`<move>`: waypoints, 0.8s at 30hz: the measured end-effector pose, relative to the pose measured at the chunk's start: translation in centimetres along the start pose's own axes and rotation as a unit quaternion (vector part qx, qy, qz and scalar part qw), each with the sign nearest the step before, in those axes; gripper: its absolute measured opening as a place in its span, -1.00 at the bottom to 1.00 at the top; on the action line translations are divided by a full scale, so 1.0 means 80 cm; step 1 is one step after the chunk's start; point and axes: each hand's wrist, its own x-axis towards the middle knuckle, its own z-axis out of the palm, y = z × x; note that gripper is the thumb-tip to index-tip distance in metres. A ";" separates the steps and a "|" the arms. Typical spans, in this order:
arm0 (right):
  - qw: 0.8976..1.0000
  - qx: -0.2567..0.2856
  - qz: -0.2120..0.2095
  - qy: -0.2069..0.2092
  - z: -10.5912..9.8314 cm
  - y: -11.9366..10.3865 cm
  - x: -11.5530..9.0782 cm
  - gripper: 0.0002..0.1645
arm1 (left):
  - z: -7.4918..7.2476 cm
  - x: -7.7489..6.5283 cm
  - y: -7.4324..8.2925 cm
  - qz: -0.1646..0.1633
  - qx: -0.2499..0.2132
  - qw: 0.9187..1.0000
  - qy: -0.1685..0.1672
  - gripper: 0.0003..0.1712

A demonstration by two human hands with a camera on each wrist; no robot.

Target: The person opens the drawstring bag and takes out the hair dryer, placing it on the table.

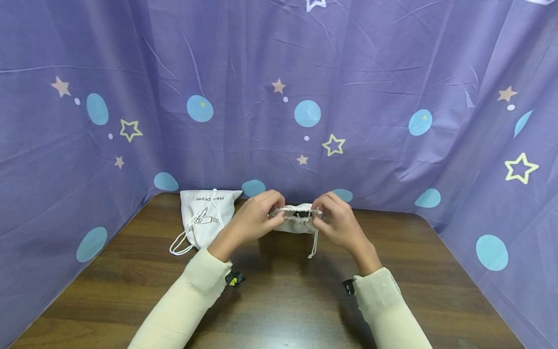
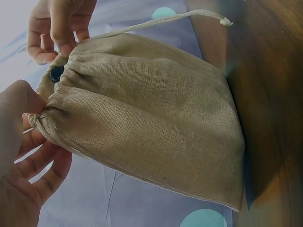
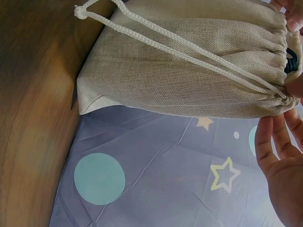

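A beige woven drawstring pouch is sitting just below the middle of the head view, near the far edge of the brown wooden table, its gathered mouth facing the camera and gaping slightly. A black object is showing inside the opening, too little of it visible to name. The left hand is pinching the left corner of the mouth between thumb and bent fingers, and the right hand is pinching the right corner likewise, the ruffled rim stretching between them. A knotted white cord is hanging from the right corner. In the left wrist view the pouch is filling the centre, its cloth creasing below the hem and its base reaching the tabletop at the right.

The fabric is looking soft, matte and limp, so it is probably offering a secure, non-slip grip but little stiffness; whatever is inside is likely adding most of the weight. The hemmed corners are seeming good places for holding the mouth, the base a better one for bearing load. At centre left, a white drawstring bag marked "Hair Dryer" is lying on the table.
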 end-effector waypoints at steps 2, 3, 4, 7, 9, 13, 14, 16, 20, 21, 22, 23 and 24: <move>1.000 0.002 0.001 0.000 -0.001 0.001 0.000 -0.76 | 0.000 0.000 -0.001 0.000 0.000 1.000 0.001 -0.84; 1.000 0.003 0.001 -0.001 -0.001 0.001 -0.001 -0.76 | 0.000 0.000 -0.002 0.001 -0.001 1.000 0.002 -0.84; 1.000 0.003 0.001 0.000 -0.001 0.002 -0.001 -0.76 | -0.001 0.000 -0.002 0.002 -0.001 1.000 0.002 -0.84; 1.000 0.001 0.002 0.003 -0.002 0.002 -0.001 -0.77 | -0.001 0.000 -0.003 0.002 0.000 1.000 0.005 -0.85; 1.000 -0.001 0.004 0.007 -0.003 0.002 -0.001 -0.77 | -0.002 0.000 -0.004 0.000 0.000 1.000 0.008 -0.86; 1.000 -0.004 0.010 0.008 -0.005 0.002 -0.001 -0.79 | -0.003 0.000 -0.005 -0.002 0.001 1.000 0.011 -0.88; 1.000 -0.005 0.012 0.007 -0.006 0.002 -0.001 -0.79 | -0.003 0.000 -0.004 -0.003 0.002 1.000 0.012 -0.88; 1.000 -0.006 0.014 0.005 -0.007 0.001 -0.001 -0.79 | -0.002 0.000 -0.002 -0.004 0.003 1.000 0.015 -0.87; 1.000 -0.016 0.014 0.004 -0.006 0.002 -0.001 -0.75 | 0.003 0.000 0.000 0.001 0.007 1.000 0.021 -0.84; 1.000 -0.018 0.012 0.005 -0.005 0.001 0.000 -0.74 | 0.005 0.000 0.001 0.006 0.008 1.000 0.022 -0.82; 1.000 -0.021 0.008 0.005 -0.004 0.001 0.000 -0.73 | 0.007 0.000 0.001 0.011 0.008 1.000 0.023 -0.81; 1.000 -0.024 0.005 0.006 -0.003 0.001 0.000 -0.72 | 0.008 0.000 0.002 0.016 0.009 1.000 0.024 -0.79; 1.000 -0.025 0.001 0.006 -0.002 0.001 0.000 -0.71 | 0.010 0.000 0.003 0.021 0.010 0.999 0.024 -0.76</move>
